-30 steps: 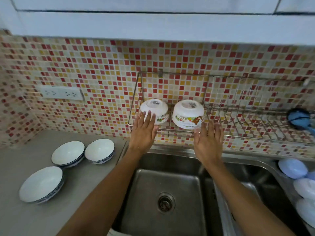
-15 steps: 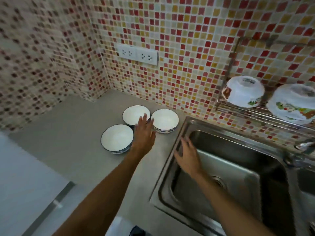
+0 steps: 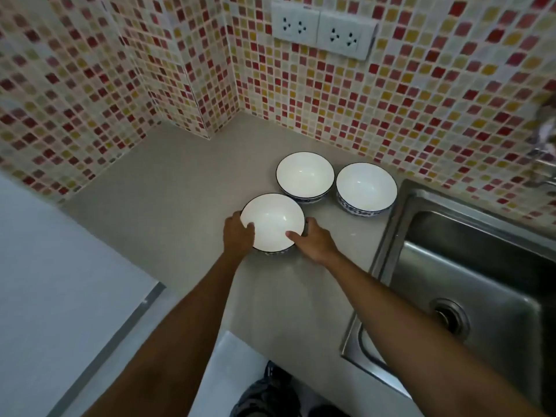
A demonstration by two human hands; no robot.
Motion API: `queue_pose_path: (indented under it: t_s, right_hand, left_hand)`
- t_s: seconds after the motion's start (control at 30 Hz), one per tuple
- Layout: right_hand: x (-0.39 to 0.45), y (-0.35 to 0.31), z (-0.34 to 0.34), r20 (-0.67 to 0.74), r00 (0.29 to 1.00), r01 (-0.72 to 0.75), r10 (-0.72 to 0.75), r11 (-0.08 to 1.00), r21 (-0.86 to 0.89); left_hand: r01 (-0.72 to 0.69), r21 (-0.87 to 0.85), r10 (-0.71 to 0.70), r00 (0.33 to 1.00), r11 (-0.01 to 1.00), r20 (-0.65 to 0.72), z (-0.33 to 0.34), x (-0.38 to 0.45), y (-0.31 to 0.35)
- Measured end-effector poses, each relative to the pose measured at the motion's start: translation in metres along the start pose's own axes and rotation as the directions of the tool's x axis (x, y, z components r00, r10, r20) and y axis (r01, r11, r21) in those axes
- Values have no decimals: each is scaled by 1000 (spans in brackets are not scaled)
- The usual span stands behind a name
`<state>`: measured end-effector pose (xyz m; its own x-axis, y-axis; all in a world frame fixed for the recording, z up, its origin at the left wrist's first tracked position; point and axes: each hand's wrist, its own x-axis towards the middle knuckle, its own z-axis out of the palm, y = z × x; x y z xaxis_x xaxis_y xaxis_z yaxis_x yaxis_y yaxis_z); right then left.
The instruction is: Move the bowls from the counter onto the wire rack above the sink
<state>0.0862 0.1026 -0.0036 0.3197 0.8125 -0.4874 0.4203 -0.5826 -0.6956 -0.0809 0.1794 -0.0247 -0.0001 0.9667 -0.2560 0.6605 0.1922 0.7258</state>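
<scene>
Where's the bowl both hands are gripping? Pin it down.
The gripped bowl sits on the counter, nearest the person, just in front of the other two bowls, left of the sink.

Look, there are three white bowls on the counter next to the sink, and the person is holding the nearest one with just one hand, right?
Not quite. In the head view, both hands hold the nearest bowl: the left hand grips its left rim and the right hand its right side. The rest is right: three white bowls stand on the counter beside the sink.
</scene>
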Motion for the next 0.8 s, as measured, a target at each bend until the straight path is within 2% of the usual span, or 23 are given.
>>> queue_pose_path:
  t_s: [0.1,0.2,0.3,0.43,0.57,0.7,0.8]
  right_hand:
    - [3,-3,15,-6,999,-42,43,995,90]
    - [1,-2,22,70,989,-143,128,940,310]
    - [-10,7,16,64,983,-184,173,897,402]
    - [-31,33,-6,21,987,-156,162,896,415]
    - [-56,70,-41,-70,978,-148,197,888,436]
    - [-97,93,-90,-153,963,-99,222,821,563]
    - [-126,117,-134,-251,946,-32,205,830,557]
  left_hand:
    - [118,-104,-116,993,988,29,2,2,-5]
    - [172,-158,-169,985,972,37,5,-1,-5]
    - [148,-181,-133,986,972,96,10,-13,-3]
    - [158,-294,-98,973,943,209,27,-43,3]
    - [175,-400,-41,946,899,321,54,-77,36]
    - [256,-497,19,875,829,484,81,-119,95]
    - [267,-473,96,784,840,613,101,-150,132]
